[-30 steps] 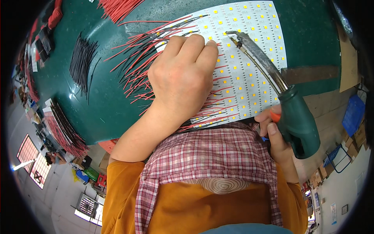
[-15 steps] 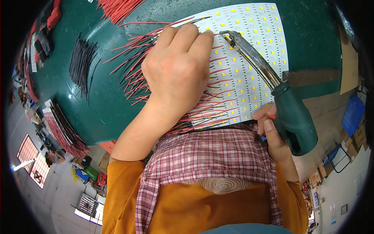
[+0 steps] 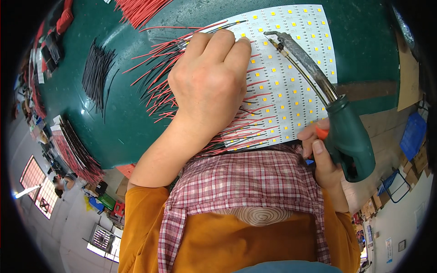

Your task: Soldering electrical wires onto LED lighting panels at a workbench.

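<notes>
A white circuit board (image 3: 291,59) dotted with small yellow LEDs lies on the green table. Red and black wires (image 3: 166,91) run in rows along its left part, their free ends fanning leftward. My left hand (image 3: 209,77) is closed over these wires near the board's far left part; its fingertips, and whatever they pinch, are hidden. In my right hand (image 3: 323,152) is a soldering gun (image 3: 348,136) with a dark green handle, the fingers wrapped around it by an orange-red trigger. Its bent tip hovers over the board just right of my left hand, beside a thin feed tube.
Loose black wires (image 3: 97,75) lie left of the board, and a bundle of red wires (image 3: 139,10) at the far edge. A stack of wired strips (image 3: 75,152) sits at the table's left edge. A brown strip (image 3: 368,90) is at the right. Another person (image 3: 61,184) is far left.
The soldering gun has shifted right, its tip moving slightly away from my left hand and the spot by its fingers. My left hand has moved a touch to the right.
</notes>
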A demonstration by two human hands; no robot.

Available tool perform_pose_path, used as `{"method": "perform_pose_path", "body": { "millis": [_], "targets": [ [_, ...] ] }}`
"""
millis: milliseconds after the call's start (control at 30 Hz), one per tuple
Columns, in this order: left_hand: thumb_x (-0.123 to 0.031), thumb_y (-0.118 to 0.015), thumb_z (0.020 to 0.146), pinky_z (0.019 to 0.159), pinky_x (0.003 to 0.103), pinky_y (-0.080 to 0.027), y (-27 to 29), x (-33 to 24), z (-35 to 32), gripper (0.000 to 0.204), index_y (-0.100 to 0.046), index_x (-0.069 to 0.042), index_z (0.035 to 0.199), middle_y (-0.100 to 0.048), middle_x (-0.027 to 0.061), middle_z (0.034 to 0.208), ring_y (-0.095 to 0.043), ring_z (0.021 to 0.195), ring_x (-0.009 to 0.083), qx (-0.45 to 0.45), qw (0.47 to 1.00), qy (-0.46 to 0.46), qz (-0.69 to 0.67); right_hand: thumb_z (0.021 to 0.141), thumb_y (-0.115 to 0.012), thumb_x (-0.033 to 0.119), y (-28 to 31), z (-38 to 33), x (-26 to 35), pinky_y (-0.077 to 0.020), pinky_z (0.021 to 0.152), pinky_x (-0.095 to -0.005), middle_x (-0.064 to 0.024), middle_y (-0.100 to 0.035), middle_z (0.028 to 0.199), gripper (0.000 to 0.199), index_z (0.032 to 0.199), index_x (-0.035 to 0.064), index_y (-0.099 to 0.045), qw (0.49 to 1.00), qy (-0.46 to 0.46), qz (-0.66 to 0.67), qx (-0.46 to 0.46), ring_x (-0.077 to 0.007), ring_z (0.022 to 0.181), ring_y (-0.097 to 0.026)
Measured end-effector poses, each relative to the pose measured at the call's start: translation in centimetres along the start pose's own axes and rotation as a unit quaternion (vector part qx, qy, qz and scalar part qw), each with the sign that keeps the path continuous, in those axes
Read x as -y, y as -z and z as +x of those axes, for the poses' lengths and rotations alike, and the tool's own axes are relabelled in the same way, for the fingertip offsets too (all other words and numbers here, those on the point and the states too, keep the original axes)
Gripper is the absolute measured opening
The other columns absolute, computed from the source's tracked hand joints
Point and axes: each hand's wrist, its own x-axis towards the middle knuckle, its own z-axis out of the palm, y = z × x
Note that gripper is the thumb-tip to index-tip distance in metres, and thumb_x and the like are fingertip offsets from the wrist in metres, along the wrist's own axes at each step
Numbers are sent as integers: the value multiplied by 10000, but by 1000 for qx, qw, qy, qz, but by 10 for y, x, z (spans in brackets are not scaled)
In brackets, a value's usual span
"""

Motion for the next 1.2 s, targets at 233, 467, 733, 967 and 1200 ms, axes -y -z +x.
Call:
{"method": "perform_pose_path", "body": {
  "millis": [233, 467, 733, 967, 1200],
  "targets": [
    [-119, -570, 640, 486, 284, -444, -3, -4, -4, 138, -588, -76, 770, -488, 26, 734, -527, 704, 182, 25, 999, -9, 27, 897, -525, 89, 0, -6, -22, -428, 562, -238, -120, -610, 876, 267, 1142, -4, -472, 997, -15, 64, -39, -99, 624, -492],
    [-58, -651, 716, 616, 369, -440, 1, 13, 3, 125, -656, -56, 841, -539, 80, 758, -532, 721, 268, 21, 999, 4, -40, 910, -506, 58, -6, 0, -25, -432, 539, -242, -110, -625, 853, 219, 1116, -17, -494, 994, 35, 76, -69, -93, 612, -502],
    [-138, -675, 756, 722, 403, -469, -6, 110, 61, 122, -673, -75, 860, -606, 81, 846, -556, 833, 297, -26, 996, -10, 86, 914, -499, 33, -5, 0, -21, -438, 569, -239, -117, -629, 874, 258, 1167, -16, -488, 992, 72, 83, -59, -90, 626, -496],
    [-9, -602, 731, 709, 406, -452, 17, 73, 85, 34, -595, 14, 706, -580, 147, 778, -554, 818, 332, 3, 997, 57, 47, 918, -490, 35, -1, -1, -16, -445, 587, -250, -133, -624, 897, 263, 1176, -12, -478, 995, 55, 65, -52, -91, 644, -498],
    [-4, -584, 749, 690, 420, -441, 35, 53, 76, 64, -591, 11, 811, -581, 151, 785, -553, 769, 345, 8, 999, 45, -22, 920, -476, 45, 0, 3, -11, -444, 588, -245, -126, -617, 906, 281, 1195, -12, -461, 998, 24, 37, -37, -90, 641, -487]
  ]
}}
